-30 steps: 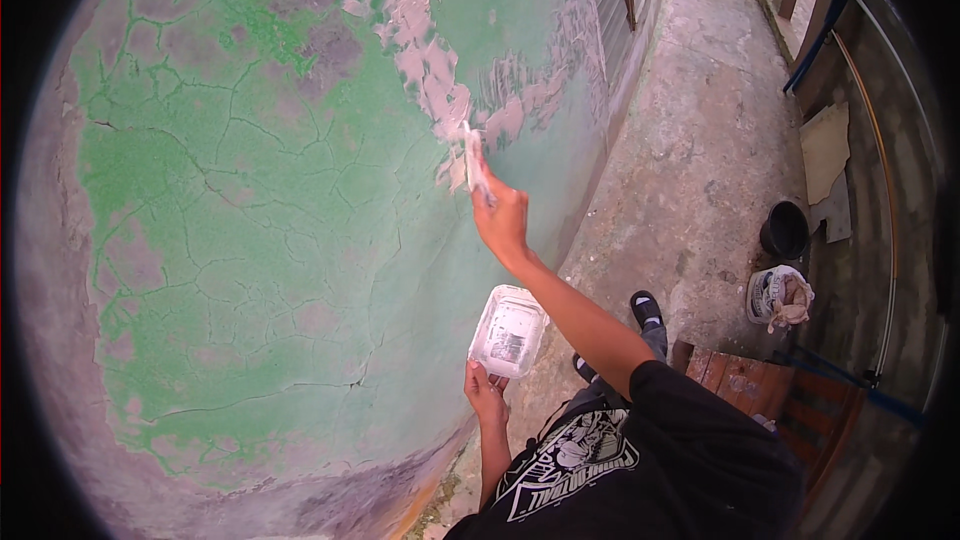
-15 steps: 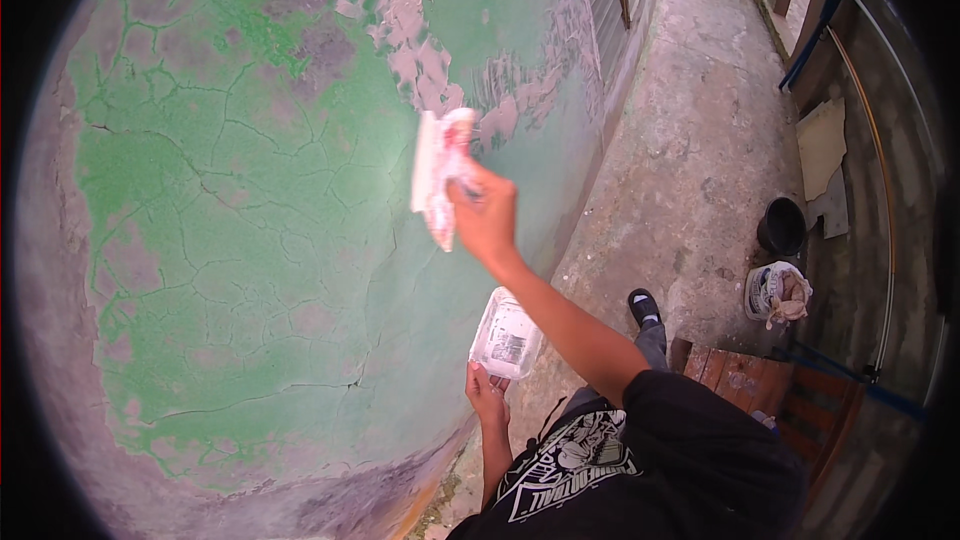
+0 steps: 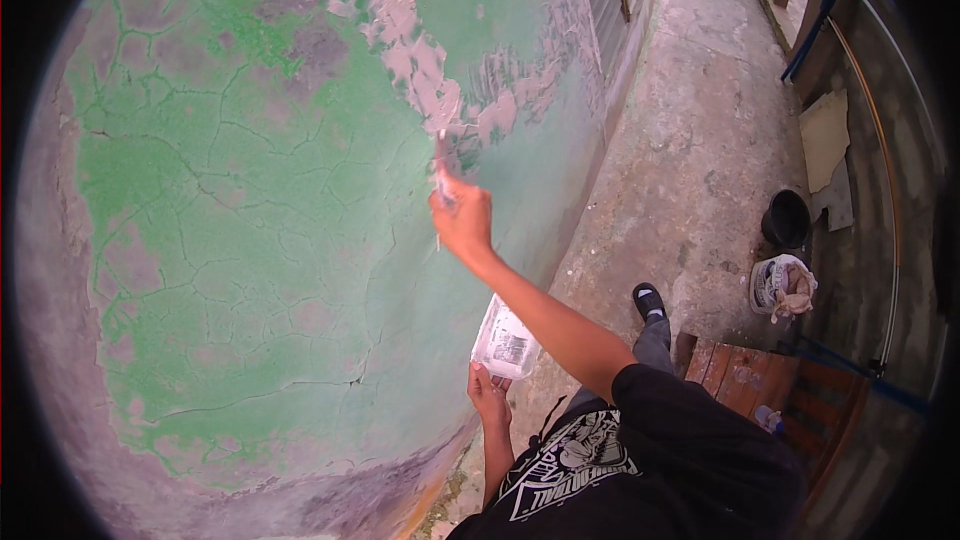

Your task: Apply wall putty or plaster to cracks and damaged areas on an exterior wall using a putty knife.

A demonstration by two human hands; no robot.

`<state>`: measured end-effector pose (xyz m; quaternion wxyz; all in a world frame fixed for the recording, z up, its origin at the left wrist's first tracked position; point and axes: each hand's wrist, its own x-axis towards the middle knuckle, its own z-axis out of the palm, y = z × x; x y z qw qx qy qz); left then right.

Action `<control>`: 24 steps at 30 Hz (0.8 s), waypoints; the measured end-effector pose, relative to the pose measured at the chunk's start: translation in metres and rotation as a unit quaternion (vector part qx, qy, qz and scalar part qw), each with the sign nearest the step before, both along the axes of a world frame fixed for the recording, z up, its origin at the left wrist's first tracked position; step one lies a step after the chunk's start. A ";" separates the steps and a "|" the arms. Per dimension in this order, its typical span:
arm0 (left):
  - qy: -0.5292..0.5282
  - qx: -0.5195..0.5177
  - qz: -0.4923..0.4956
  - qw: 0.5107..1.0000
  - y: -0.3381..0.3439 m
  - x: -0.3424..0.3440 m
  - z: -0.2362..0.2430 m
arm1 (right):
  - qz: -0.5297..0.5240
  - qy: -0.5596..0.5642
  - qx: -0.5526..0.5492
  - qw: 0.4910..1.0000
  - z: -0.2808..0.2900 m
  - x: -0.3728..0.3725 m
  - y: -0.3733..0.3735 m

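Head view: just off centre towards 11 o'clock, I see the right hand (image 3: 462,215) raised before the cracked green wall (image 3: 270,270), its grip wrapped around a putty spreader (image 3: 440,148) turned nearly edge-on to me. The tool's tip sits at the lower end of a pinkish band of putty (image 3: 415,70) that runs off towards 11 o'clock; whether it presses on the wall, I cannot tell. At 5 o'clock from that hand is a white plastic tray (image 3: 492,328), partly hidden by the right forearm (image 3: 560,315). The left hand (image 3: 488,395), at the tray's 6 o'clock, pinches its near edge between thumb and fingers. Over at 3 o'clock, a black bucket (image 3: 786,219) stands on the concrete path (image 3: 690,150).

To my eye, that tray could tip if the left pinch slackened, being held at one end only, or be knocked if the forearm dropped. A spreader pushed in edge-first could gouge the putty.
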<state>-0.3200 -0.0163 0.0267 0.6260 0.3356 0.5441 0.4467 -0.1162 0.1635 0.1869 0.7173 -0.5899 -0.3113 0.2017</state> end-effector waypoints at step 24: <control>0.036 -0.004 0.020 0.999 -0.006 -0.018 -0.001 | -0.003 -0.150 0.050 0.987 -0.013 -0.044 -0.010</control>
